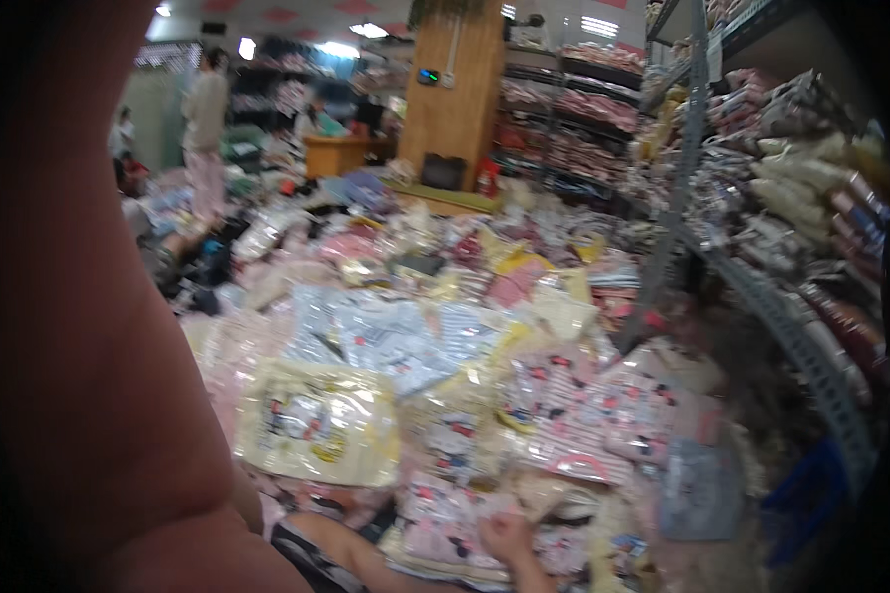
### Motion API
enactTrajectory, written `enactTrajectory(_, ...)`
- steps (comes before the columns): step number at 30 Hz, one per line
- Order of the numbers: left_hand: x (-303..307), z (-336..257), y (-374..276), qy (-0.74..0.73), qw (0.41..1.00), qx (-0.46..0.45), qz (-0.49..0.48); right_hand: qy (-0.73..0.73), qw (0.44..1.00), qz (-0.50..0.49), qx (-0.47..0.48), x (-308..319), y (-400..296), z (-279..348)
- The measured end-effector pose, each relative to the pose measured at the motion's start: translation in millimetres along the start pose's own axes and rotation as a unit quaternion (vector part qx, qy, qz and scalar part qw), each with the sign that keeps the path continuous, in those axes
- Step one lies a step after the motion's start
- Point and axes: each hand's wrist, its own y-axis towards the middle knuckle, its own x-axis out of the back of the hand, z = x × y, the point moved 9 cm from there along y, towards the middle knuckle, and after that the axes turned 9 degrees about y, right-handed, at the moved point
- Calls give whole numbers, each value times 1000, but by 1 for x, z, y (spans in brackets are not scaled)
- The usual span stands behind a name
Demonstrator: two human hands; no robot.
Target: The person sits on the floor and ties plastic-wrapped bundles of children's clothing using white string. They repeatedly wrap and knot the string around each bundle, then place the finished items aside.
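My left arm rises large and close along the left side of the view; my left hand is out of view. Low in the view, my right hand [506,532] lies with curled fingers against a pink printed garment in a clear plastic bag [436,519]; blur hides whether it grips it. Before me, a bagged pale yellow garment with a cartoon print [317,422] lies flat on the pile. Bagged light blue garments [393,337] lie beyond it, and bagged pink striped garments [575,422] lie to the right.
Bagged clothes cover the floor. A metal shelf post [686,163] and shelves packed with garments stand at right, with a blue plastic object [805,497] below. A wood-clad pillar [452,96] and a wooden desk [334,154] stand farther back. A person [206,133] stands at the back left; others are nearby.
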Motion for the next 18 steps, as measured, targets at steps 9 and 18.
enactTrajectory(9, 63, -44, 7, 181, 978, -60, -83, 110, 993, -5, -36, -36, -15, -42)
enactTrajectory(18, -3, 109, -128, 249, 966, 59, 29, 137, 988, -29, 69, -10, -28, -12)
